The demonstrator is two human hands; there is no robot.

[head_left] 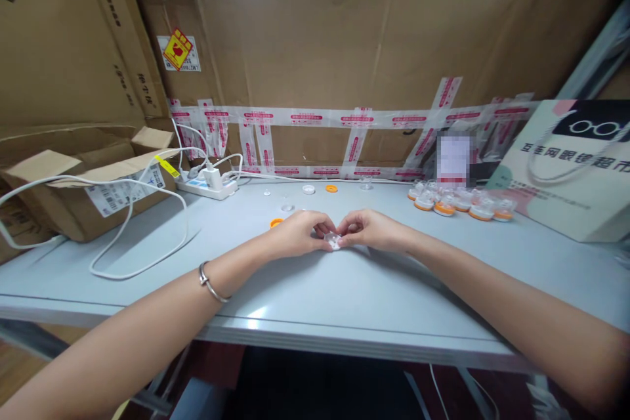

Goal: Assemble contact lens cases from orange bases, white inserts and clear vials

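Observation:
A small clear plastic part [333, 241] is pinched between both hands over the middle of the grey table [305, 295]. My left hand [302, 233] has its fingertips closed on the part's left side. From the right, my right hand [370, 231] grips the same part with thumb and fingers. Just behind my left hand lies an orange ring [276, 223], partly hidden. Farther back are a clear part [287, 207], a small white piece [266, 192], a white ring [308, 189], another orange ring [331, 188] and a clear piece [366, 186].
Several clear pieces with orange bases [444, 208] stand at the back right, beside a paper bag [566, 170]. An open cardboard box [88, 203], a white cable and a power strip [209, 188] occupy the left. A large taped carton [315, 65] walls off the back.

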